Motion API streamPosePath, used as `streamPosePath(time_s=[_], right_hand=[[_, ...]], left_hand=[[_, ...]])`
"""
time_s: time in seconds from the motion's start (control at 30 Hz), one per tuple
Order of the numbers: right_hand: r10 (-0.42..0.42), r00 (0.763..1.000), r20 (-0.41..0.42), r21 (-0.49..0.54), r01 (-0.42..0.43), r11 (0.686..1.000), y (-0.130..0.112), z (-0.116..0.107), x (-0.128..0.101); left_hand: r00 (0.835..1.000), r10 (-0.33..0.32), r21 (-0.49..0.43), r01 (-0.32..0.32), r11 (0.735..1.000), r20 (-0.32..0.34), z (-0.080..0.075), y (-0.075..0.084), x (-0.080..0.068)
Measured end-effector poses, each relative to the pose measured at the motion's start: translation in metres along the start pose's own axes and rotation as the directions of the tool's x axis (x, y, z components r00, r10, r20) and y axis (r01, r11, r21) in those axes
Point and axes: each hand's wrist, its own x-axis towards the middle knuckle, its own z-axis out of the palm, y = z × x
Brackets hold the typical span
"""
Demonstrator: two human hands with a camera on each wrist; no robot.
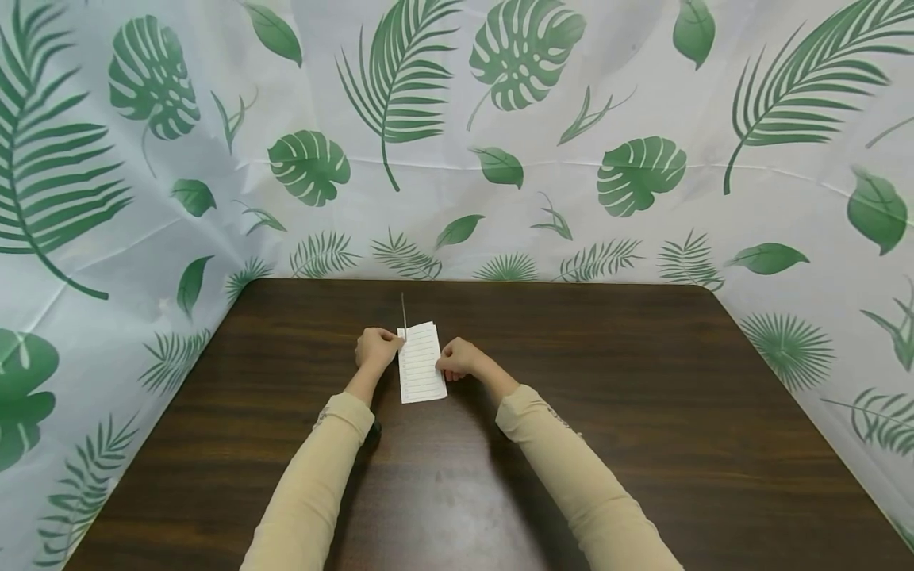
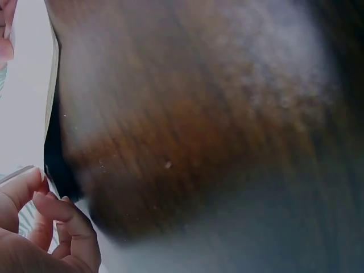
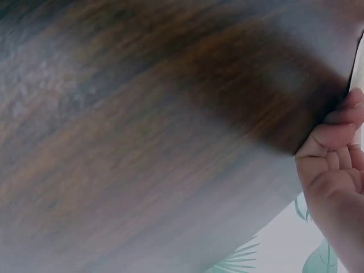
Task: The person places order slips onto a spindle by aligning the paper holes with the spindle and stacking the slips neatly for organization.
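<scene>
A small white pad of lined paper (image 1: 421,365) lies between both hands, its top edge pointing away from me. My right hand (image 1: 459,358) grips its right edge with curled fingers. In the right wrist view this hand (image 3: 338,156) has its fingertips at the pad's pale edge (image 3: 358,71). At the pad's upper left, my left hand (image 1: 378,347) pinches a thin greyish strip (image 1: 404,313) that sticks up past the top edge. The left wrist view shows the strip (image 2: 17,173) by the left hand's (image 2: 54,227) thumb and finger, beside the pad (image 2: 28,85).
The dark brown wooden table (image 1: 643,412) has rounded far corners. Behind it and at both sides hangs a white cloth with green leaf prints (image 1: 443,198). A small dark object (image 1: 373,432) shows by the left sleeve cuff.
</scene>
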Motion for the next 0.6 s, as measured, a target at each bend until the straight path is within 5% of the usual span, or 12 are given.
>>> streamPosePath(time_s=[0.07, 0.17, 0.27, 0.4, 0.6], right_hand=[[-0.054, 0.999, 0.006, -0.026, 0.054, 0.998, 0.02, 0.007, 0.017], [0.002, 1.0, 0.02, -0.024, -0.001, 1.0, 0.03, 0.012, 0.034], [0.066, 0.998, -0.005, -0.014, -0.066, 0.998, -0.003, 0.0, 0.005], [0.038, 0.998, -0.044, 0.037, -0.037, 0.999, -0.024, -0.009, -0.024], [0.069, 0.996, -0.054, 0.138, -0.061, 0.989, -0.029, -0.008, -0.029]], left_hand=[[1.0, 0.007, 0.011, -0.007, 1.0, -0.002, 0.001, -0.001, 0.001], [1.0, 0.007, 0.003, -0.007, 1.0, 0.004, 0.002, -0.002, 0.003], [0.999, -0.007, -0.039, 0.009, 0.999, 0.048, 0.002, -0.003, 0.006], [0.99, -0.051, -0.12, 0.066, 0.991, 0.13, 0.001, -0.004, 0.009], [0.98, -0.095, -0.186, 0.127, 0.974, 0.174, -0.001, -0.007, 0.013]])
